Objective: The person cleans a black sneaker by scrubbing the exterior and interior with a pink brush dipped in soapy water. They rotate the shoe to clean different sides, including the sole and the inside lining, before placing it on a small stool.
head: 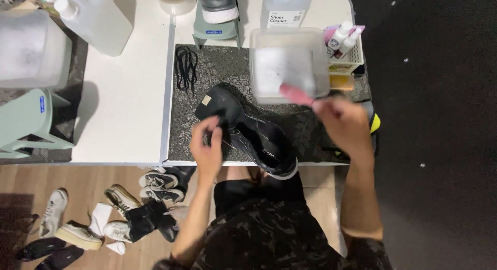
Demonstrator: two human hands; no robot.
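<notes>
Black shoe (pixel 259 140) lies on its side at the centre of the frame, on a patterned grey mat (pixel 207 73) at the near edge of a white table (pixel 124 104), its pale sole rim toward the lower right. The left hand (pixel 207 146) pinches the shoe's tongue end, fingers closed on the dark material just left of centre. The right hand (pixel 344 122), right of centre, is closed around a pink-handled brush (pixel 296 94), blurred, whose head reaches up and left over the edge of a clear plastic tub (pixel 287 65). The tub sits on the mat just above the shoe.

Black laces (pixel 186 68) lie in a loose bundle on the mat, up and left of the shoe. A small white basket (pixel 352 57) with little bottles (pixel 341 36) stands just right of the tub. At the top of the frame, a large clear bottle (pixel 284 8) stands behind the tub, another shoe (pixel 217 6) rests on a pale green stand (pixel 215 32), and a tape roll (pixel 175 0) sits beside it. At the lower left, several shoes (pixel 124 213) lie scattered on the wooden floor (pixel 31 177) below the table edge. A green stool (pixel 28 120) shows at the left edge.
</notes>
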